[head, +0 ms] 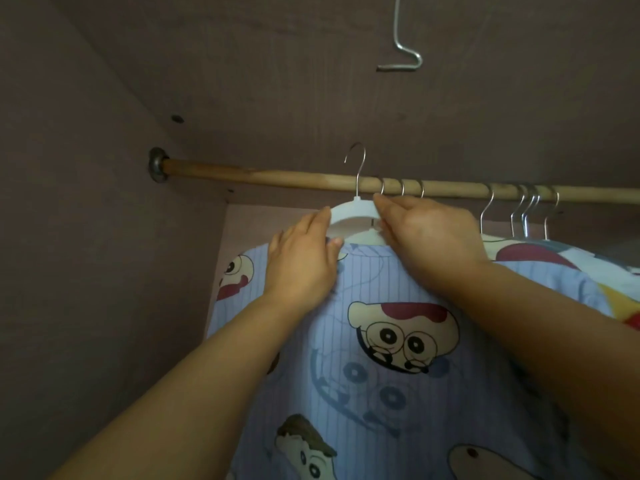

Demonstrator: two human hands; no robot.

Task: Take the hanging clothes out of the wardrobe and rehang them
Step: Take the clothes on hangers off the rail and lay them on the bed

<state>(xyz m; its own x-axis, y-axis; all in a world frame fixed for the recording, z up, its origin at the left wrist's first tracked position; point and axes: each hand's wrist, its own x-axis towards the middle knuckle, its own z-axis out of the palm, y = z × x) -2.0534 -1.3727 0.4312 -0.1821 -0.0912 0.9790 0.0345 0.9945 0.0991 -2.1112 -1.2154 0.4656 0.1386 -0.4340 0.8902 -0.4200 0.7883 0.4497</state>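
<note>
A light blue striped garment (398, 358) printed with cartoon faces hangs on a white plastic hanger (353, 211). The hanger's metal hook (360, 168) rises in front of the wooden rail (259, 174) with its open tip above the rail. My left hand (304, 258) grips the hanger's left shoulder and the fabric there. My right hand (429, 233) holds the hanger's right shoulder, fingers pointing left along it. Both forearms reach up from below.
Several metal hooks (401, 190) of other hangers sit on the rail right of my hands, with more patterned clothes (540, 254) below them. A bent metal hook (405, 60) hangs from the wardrobe ceiling. The brown side wall (86, 237) stands on the left.
</note>
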